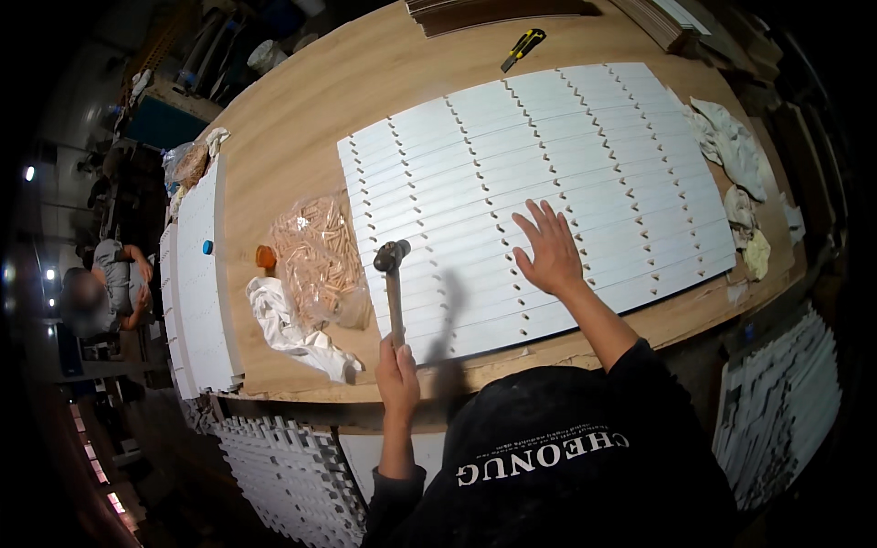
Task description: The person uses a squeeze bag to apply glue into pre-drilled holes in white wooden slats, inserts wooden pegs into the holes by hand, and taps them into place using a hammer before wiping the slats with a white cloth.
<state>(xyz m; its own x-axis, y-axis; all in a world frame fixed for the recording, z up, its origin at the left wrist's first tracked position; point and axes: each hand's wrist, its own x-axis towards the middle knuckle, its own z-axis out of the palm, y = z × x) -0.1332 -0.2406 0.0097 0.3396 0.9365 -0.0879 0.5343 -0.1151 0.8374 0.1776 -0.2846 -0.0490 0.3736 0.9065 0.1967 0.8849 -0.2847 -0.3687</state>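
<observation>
My left hand (398, 384) is closed around the wooden handle of a hammer (391, 260), whose dark metal head is raised over the left part of the white boards (429, 215). These narrow boards lie side by side on a wooden table, with short wooden dowels (487, 201) standing up from them in several rows. My right hand (553, 256) is spread flat on the boards, fingers apart, between two dowel rows and holding nothing. Left of the boards lies a clear plastic bag of loose wooden dowels (320, 256).
A white cloth (297, 331) and an orange container (265, 257) lie by the bag. Farther left, a stack of white boards (196, 274) carries a blue cap (207, 247). A yellow-black utility knife (523, 50) rests behind, rags (731, 146) at right. Another person (119, 288) is far left.
</observation>
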